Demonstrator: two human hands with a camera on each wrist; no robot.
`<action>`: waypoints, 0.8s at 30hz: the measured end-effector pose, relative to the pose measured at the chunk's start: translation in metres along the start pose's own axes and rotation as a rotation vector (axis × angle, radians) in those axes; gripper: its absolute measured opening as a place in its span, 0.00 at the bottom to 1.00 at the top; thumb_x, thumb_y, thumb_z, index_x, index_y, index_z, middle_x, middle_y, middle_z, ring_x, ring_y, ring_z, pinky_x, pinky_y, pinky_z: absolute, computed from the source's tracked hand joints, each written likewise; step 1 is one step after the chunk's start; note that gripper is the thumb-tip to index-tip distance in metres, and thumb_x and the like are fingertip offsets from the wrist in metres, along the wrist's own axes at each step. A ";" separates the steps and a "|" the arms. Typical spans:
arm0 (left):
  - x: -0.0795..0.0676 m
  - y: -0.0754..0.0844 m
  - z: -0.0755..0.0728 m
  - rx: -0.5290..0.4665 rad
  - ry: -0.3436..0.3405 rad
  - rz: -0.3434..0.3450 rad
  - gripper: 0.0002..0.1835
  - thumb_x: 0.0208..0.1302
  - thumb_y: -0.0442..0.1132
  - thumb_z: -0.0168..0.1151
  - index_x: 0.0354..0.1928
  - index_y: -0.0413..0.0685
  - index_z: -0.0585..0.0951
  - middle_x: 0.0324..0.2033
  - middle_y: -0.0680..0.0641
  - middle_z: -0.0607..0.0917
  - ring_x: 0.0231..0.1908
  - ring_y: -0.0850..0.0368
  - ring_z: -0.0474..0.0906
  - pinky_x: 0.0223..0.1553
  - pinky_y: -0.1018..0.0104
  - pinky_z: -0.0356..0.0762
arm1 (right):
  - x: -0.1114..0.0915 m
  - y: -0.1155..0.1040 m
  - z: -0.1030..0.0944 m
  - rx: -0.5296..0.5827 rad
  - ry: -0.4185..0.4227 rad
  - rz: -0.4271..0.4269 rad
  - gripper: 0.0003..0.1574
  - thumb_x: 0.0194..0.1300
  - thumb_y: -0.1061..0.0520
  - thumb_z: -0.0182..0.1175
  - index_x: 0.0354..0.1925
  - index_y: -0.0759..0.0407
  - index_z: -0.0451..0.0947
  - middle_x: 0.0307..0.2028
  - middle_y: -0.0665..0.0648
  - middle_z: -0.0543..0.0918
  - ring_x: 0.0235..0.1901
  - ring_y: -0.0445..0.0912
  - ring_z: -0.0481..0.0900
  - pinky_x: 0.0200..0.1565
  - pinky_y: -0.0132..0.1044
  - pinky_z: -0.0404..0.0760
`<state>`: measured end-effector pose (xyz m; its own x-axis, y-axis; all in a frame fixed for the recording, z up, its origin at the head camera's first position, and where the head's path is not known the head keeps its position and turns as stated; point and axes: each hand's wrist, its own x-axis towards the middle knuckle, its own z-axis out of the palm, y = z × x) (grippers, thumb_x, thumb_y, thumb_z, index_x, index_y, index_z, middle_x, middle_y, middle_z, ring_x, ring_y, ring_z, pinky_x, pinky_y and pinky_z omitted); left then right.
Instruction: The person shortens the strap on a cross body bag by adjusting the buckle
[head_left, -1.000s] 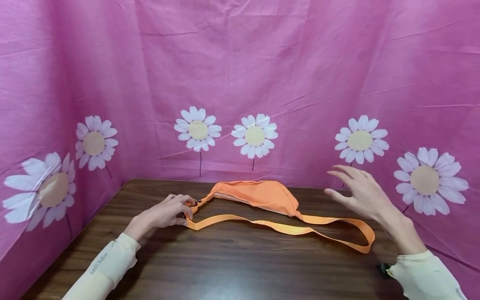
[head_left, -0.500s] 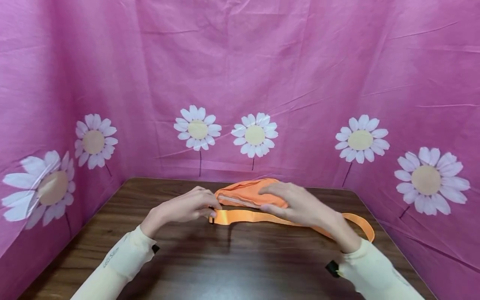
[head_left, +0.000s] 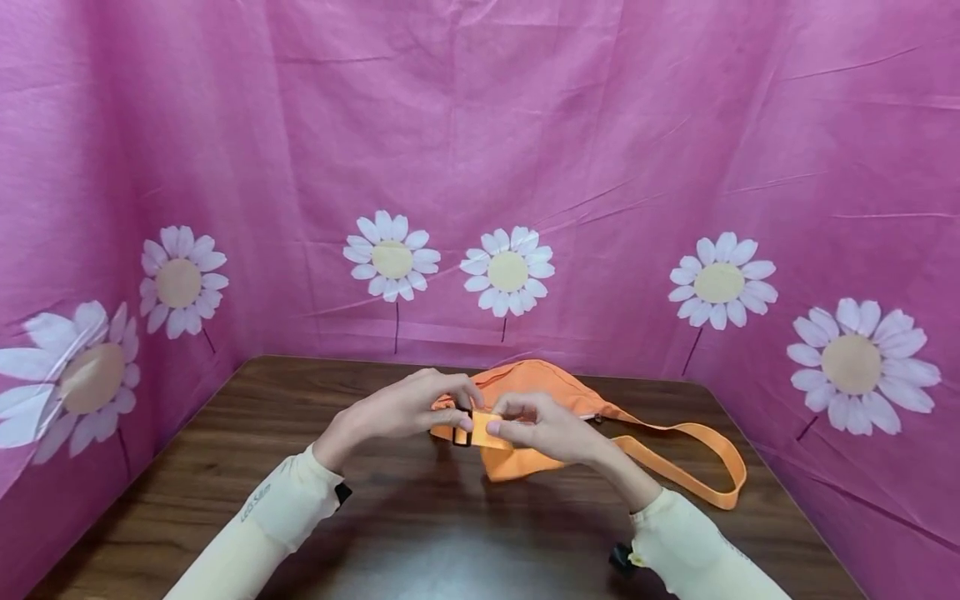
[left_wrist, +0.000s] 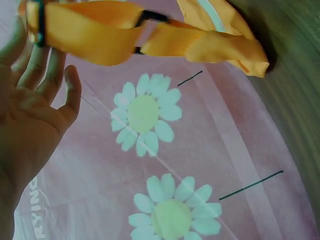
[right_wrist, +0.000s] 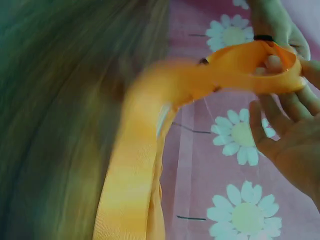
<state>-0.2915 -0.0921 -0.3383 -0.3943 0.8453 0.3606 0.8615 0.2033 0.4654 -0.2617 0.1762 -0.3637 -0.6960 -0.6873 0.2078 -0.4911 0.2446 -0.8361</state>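
An orange waist bag (head_left: 531, 377) lies toward the back of the wooden table, partly hidden behind both hands. My left hand (head_left: 408, 406) pinches the orange strap at its black slider buckle (head_left: 462, 427) between thumb and fingers. Close beside it, my right hand (head_left: 553, 427) pinches the same strap (head_left: 482, 435) just right of the buckle. In the left wrist view the strap forms a raised loop (left_wrist: 95, 35), with another black buckle (left_wrist: 152, 16) farther along. A wide stretch of strap (right_wrist: 127, 185) runs down through the right wrist view.
The rest of the strap curves in a loop (head_left: 726, 454) on the table's right side. Behind the brown wooden table (head_left: 360, 533) hangs a pink cloth (head_left: 600, 150) printed with white daisies, enclosing the back and both sides.
My right hand has come in from the right, passing over the bag, and now grips the strap beside the left hand. The left hand has moved rightward, lifting the buckle.
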 end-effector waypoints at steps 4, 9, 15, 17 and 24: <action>0.001 0.005 -0.001 0.002 0.106 0.037 0.27 0.57 0.53 0.77 0.55 0.51 0.80 0.45 0.63 0.84 0.43 0.66 0.80 0.46 0.61 0.78 | -0.006 -0.005 -0.001 0.159 0.119 0.042 0.11 0.76 0.52 0.60 0.41 0.58 0.81 0.33 0.59 0.79 0.35 0.48 0.77 0.41 0.47 0.81; 0.002 0.017 -0.005 0.108 0.223 0.094 0.29 0.53 0.49 0.82 0.54 0.51 0.81 0.46 0.62 0.84 0.46 0.67 0.79 0.51 0.58 0.74 | -0.010 -0.014 -0.002 0.211 0.206 0.046 0.12 0.76 0.51 0.59 0.42 0.60 0.81 0.33 0.60 0.78 0.35 0.50 0.76 0.38 0.43 0.79; 0.002 0.023 -0.005 0.179 0.295 0.140 0.27 0.54 0.50 0.81 0.54 0.51 0.83 0.46 0.64 0.85 0.45 0.69 0.78 0.49 0.60 0.73 | -0.009 -0.020 -0.001 0.249 0.213 0.044 0.14 0.75 0.53 0.61 0.40 0.64 0.81 0.21 0.68 0.76 0.17 0.46 0.67 0.20 0.35 0.63; 0.003 0.023 -0.003 0.176 0.300 0.152 0.27 0.55 0.52 0.80 0.54 0.50 0.84 0.47 0.64 0.85 0.43 0.69 0.78 0.48 0.61 0.74 | -0.009 -0.022 -0.001 0.243 0.209 0.037 0.14 0.75 0.53 0.61 0.39 0.64 0.80 0.20 0.67 0.77 0.18 0.48 0.71 0.23 0.36 0.66; 0.003 0.026 0.002 0.191 0.302 0.188 0.28 0.55 0.51 0.80 0.55 0.48 0.85 0.47 0.59 0.86 0.42 0.67 0.79 0.46 0.64 0.75 | -0.011 -0.023 0.002 0.156 0.196 -0.011 0.11 0.75 0.54 0.61 0.35 0.59 0.81 0.21 0.62 0.81 0.25 0.54 0.78 0.31 0.40 0.75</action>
<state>-0.2697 -0.0827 -0.3270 -0.2755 0.6994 0.6595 0.9604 0.1709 0.2200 -0.2415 0.1772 -0.3475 -0.7868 -0.5396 0.2996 -0.4232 0.1183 -0.8983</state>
